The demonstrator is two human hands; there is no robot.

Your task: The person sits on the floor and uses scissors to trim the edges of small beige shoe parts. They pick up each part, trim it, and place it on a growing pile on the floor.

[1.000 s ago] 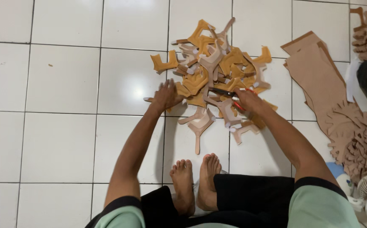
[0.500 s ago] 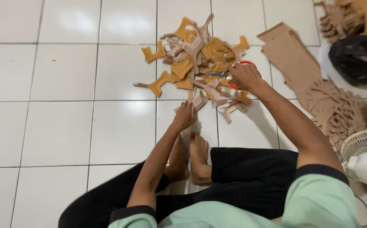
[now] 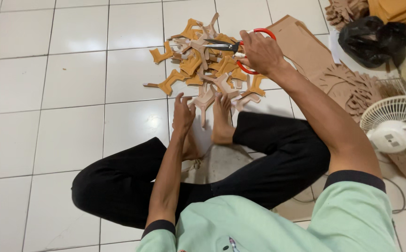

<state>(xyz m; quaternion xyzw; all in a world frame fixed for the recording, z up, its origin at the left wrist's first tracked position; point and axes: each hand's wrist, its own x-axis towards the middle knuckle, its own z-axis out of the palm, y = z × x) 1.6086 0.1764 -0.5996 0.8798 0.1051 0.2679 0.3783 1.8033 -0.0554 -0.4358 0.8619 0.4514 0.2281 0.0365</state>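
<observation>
Sitting cross-legged on white tile floor (image 3: 72,70), bare feet in front. My left hand (image 3: 183,113) nearest, fingers spread loose, gripping nothing, tips just short of cutout pile (image 3: 203,65), beside foot (image 3: 221,119). My right hand (image 3: 260,52) farther out, over pile's right edge, clenched through red handles of scissors (image 3: 233,46); blades point left above cutouts, look closed. Beyond right: cardboard sheets (image 3: 306,51), fan (image 3: 394,126), black bag (image 3: 376,37).

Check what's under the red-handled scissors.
Under the scissors, held in the right hand, lies the pile of tan cut-out pieces on the white tiled floor. What's beneath the pile is covered by the pieces.
</observation>
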